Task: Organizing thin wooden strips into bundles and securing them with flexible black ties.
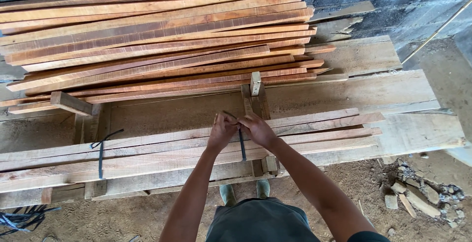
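Now my left hand (222,130) and right hand (256,129) both pinch closed on the dark strap (242,146) around the bundle of slats (305,134); I should pull it tight and keep the knot on top.

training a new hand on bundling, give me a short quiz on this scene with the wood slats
1. True or false: both the left hand and the right hand are at the dark strap around the bundle of slats.
2. Where is the other tied strap on this bundle? A) towards the person's left B) towards the person's right C) on the loose stack behind
3. Fill in: the big loose stack of slats lies ____ the bundle, seen from the person.

Key
1. True: the fingers meet at the strap on top of the bundle.
2. A
3. Beyond (farther away, towards the wall).
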